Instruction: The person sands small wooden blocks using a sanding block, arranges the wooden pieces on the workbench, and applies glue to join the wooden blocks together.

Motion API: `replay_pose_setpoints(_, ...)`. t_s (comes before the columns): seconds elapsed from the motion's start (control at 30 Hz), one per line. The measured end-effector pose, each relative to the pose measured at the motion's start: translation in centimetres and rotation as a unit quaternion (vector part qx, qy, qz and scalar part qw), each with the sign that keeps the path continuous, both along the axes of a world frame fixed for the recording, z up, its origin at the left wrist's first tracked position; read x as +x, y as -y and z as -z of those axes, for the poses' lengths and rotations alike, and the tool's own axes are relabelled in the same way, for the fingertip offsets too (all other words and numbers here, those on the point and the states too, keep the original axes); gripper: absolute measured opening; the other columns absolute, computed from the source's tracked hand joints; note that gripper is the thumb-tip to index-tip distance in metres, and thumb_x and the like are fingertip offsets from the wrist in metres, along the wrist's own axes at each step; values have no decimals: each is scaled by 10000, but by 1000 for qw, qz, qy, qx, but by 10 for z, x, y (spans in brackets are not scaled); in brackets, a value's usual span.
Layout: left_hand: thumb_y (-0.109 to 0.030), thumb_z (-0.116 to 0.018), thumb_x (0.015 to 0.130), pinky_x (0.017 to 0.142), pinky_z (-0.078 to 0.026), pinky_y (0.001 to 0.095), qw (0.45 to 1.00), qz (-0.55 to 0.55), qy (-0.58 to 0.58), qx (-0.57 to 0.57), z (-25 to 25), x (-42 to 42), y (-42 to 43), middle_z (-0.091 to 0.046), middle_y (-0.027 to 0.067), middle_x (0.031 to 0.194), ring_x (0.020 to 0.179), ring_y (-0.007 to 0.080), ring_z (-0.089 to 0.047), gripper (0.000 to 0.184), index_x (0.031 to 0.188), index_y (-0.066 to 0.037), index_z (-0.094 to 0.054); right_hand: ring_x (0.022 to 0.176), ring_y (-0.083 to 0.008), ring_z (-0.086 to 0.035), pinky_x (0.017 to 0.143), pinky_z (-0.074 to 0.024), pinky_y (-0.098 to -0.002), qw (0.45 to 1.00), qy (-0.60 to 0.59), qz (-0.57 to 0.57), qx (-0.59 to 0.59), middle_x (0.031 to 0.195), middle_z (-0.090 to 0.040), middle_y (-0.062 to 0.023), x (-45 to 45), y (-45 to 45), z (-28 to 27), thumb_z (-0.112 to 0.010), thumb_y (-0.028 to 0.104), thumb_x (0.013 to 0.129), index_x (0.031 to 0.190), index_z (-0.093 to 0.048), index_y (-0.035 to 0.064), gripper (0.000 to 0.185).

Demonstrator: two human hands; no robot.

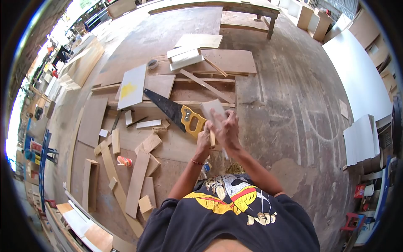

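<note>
A handsaw with a yellow handle (193, 120) and a dark blade points away to the upper left in the head view. My left hand (204, 137) is closed at the lower end of the saw's handle, beside a narrow wooden piece. Just to its right, my right hand (228, 129) is closed on a pale wooden piece (213, 110), which is blurred by motion. Beyond the hands lies a low wooden frame with boards on it, among them a white panel with a yellow stain (132, 87).
Loose wood offcuts (138, 180) and a red-and-white container (124, 161) lie at the left. A wooden table (210, 5) stands at the far side. Large white panels (357, 71) are at the right, stacked plywood (82, 63) at the left back.
</note>
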State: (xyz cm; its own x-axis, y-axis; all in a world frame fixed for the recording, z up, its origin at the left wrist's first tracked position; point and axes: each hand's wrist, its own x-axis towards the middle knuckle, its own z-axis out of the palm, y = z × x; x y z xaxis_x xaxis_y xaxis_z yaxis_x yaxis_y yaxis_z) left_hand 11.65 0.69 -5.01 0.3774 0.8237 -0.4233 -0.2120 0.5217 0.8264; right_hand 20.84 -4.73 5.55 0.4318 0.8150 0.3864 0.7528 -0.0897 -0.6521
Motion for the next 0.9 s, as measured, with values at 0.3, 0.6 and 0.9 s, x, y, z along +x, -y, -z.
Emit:
replay_pose_setpoints(0.3,-501,-450,909,527,-471,256,999,33,28,6,-13,1,7,-618,10,755,619,85,-573,519,941,-13,-624,975,-310,-455,853,-406,-377,1000,9,8,9,1006,-471,-169,10,-14,0,-662,330,735,1163,-620,185,454)
replay_pose_setpoints(0.6,-403,-507,909,601,-522,255,993,33,106,45,-28,-5,12,-623,31,865,696,108,-611,396,1025,-29,-567,541,-2,-464,467,-407,-166,799,-592,-98,-25,739,-551,77,62,-12,19,-570,314,887,1176,-596,140,338)
replay_pose_setpoints(0.9,-150,-613,867,776,-489,254,976,85,145,137,-70,-9,32,-581,64,1034,921,117,-574,334,1134,0,-481,807,-13,-528,703,-441,-153,738,-660,-142,6,970,-606,19,50,5,15,-564,230,906,1198,-563,38,349)
